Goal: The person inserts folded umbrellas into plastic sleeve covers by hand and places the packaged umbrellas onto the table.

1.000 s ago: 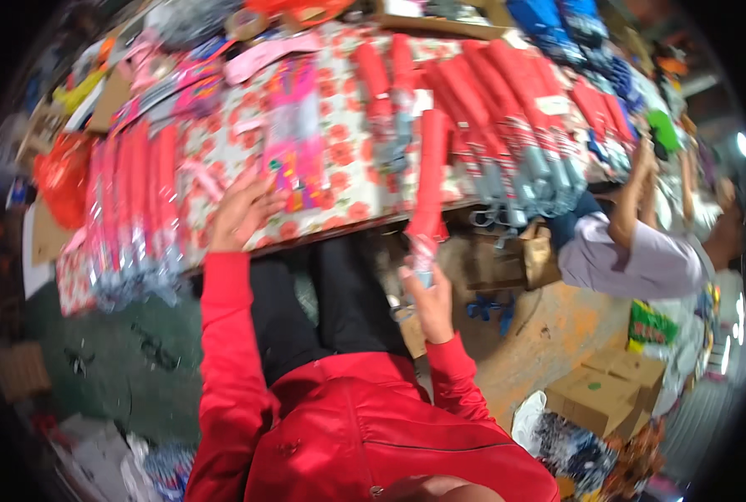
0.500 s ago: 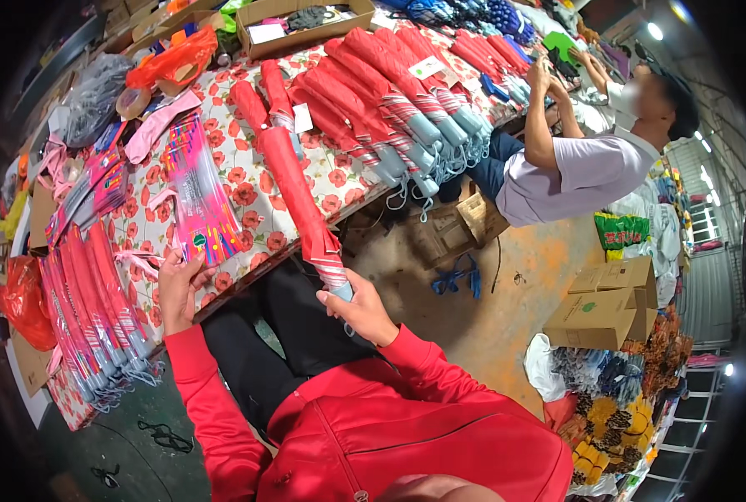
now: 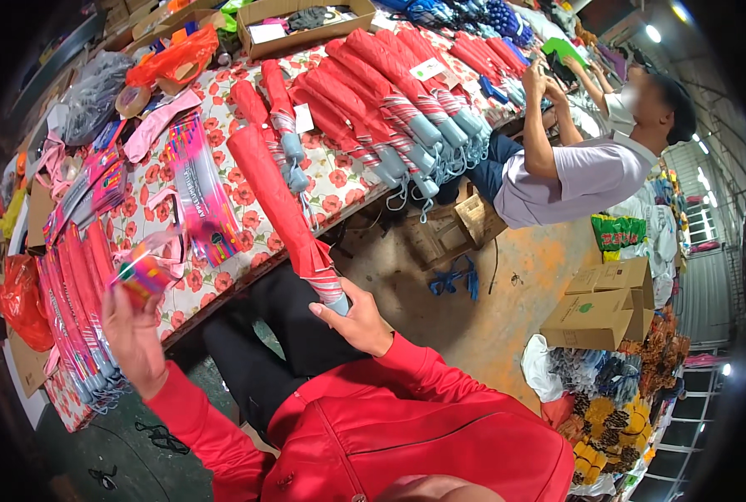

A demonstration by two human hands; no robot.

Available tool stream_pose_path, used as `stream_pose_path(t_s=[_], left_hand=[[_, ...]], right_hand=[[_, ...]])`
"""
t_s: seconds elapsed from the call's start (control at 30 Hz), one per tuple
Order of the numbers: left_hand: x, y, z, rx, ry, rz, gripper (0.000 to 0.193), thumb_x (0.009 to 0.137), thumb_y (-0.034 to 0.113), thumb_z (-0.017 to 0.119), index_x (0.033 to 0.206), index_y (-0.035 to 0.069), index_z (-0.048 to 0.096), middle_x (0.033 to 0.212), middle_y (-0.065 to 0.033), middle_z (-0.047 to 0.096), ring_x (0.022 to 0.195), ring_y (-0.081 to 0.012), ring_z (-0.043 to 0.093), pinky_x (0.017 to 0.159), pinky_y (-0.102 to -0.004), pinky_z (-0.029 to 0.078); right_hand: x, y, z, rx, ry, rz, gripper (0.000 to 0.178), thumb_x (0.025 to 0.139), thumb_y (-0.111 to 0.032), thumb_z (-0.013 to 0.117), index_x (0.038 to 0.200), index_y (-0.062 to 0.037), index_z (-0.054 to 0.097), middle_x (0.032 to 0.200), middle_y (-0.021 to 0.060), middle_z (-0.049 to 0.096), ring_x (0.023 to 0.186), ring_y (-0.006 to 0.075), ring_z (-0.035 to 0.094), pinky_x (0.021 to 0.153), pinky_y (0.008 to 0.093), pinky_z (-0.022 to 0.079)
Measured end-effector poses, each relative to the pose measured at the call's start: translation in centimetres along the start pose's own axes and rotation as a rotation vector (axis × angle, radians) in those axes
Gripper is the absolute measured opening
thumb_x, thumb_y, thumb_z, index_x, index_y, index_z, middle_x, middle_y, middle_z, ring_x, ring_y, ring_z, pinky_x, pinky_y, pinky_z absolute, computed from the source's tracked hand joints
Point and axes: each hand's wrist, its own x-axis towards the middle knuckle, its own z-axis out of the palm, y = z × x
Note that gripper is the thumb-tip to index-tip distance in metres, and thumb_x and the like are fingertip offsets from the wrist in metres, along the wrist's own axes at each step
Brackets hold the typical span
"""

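My right hand (image 3: 359, 320) is closed round the grey handle of a folded red umbrella (image 3: 274, 199), which slants up and left over the table edge. In my raised left hand (image 3: 136, 339) is a clear plastic sleeve (image 3: 143, 274) with a bright pink printed end, pinched in the fingers and smeared by motion. A stack of the same sleeves (image 3: 201, 180) lies on the table just beyond. Two more red umbrellas (image 3: 278, 96) with grey handles lie behind the held one. Left of my left hand, several umbrellas in sleeves (image 3: 79, 305) lie side by side.
A large pile of red umbrellas (image 3: 373, 92) covers the right of the flower-patterned tablecloth (image 3: 243, 194). An open cardboard box (image 3: 360, 18) stands at the back. To the right sits a co-worker in a pale shirt (image 3: 574, 176). Cartons (image 3: 595, 314) stand on the floor.
My left hand has drawn back leftward from the stack with a sleeve in it. The umbrella in my right hand has shifted slightly down, its far end swinging left.
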Motion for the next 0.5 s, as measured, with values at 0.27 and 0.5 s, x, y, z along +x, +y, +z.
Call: stream_pose_path(t_s=[0.27,0.5], left_hand=[[-2.5,4.2,-4.0,0.034,0.089,0.205,0.031,0.106,0.009,0.05,0.136,0.0,0.051,0.125,-0.0144,0.065,0.107,-0.0205,0.067,0.096,-0.0364,0.055],[-5.0,2.7,-10.9,-0.058,0.008,0.277,0.052,0.093,0.004,0.067,0.139,-0.002,0.044,0.141,-0.0243,0.046,0.11,-0.0276,0.056,0.091,-0.0466,0.052]], right_hand=[[-0.6,-0.9,0.9,-0.147,0.003,-0.277,0.035,0.086,-0.013,0.074,0.117,0.0004,0.064,0.088,0.0079,0.069,0.066,0.0195,0.058,0.063,0.0288,0.047],[-4.4,-1.0,2.7,-0.378,0.031,-0.434,0.039,0.075,-0.016,0.081,0.108,0.0031,0.07,0.079,0.014,0.069,0.059,0.0262,0.057,0.057,0.0336,0.048]])
